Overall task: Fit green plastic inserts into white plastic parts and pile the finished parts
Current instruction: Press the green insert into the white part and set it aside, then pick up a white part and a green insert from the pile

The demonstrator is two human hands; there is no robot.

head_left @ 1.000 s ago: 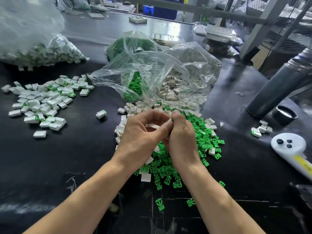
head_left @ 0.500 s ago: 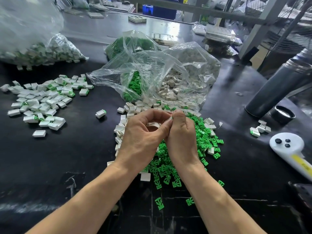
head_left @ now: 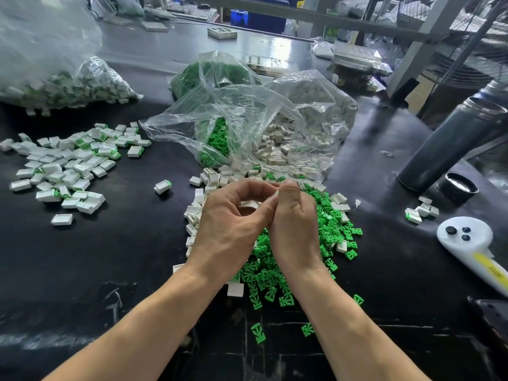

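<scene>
**Hands joined over the loose parts**

The left hand (head_left: 231, 229) and right hand (head_left: 295, 224) met above the black worktop (head_left: 123, 257), fingertips pressed together near the top of both. A sliver of a white part (head_left: 276, 194) showed between the left forefinger and the right thumb, so both hands had their grip pinched on it; whether a green insert sat in it could not be made out, as the fingers hid the rest.

Under the hands lay a heap of green inserts (head_left: 334, 229), spilling toward the person, with loose white parts (head_left: 211, 178) just beyond and to the left of it. Behind these, an open clear plastic bag (head_left: 247, 116) held more of both kinds. To the far left lay the pile of finished parts (head_left: 63, 169), white with green showing at one end, and a single finished part (head_left: 162, 186) lay apart, between that pile and the hands. A second bag of parts (head_left: 68, 86) lay at the upper left. On the right stood a dark cylindrical flask (head_left: 445, 144), its cap (head_left: 457, 187) beside it, with a white handheld controller (head_left: 467, 243) nearer the person.
</scene>
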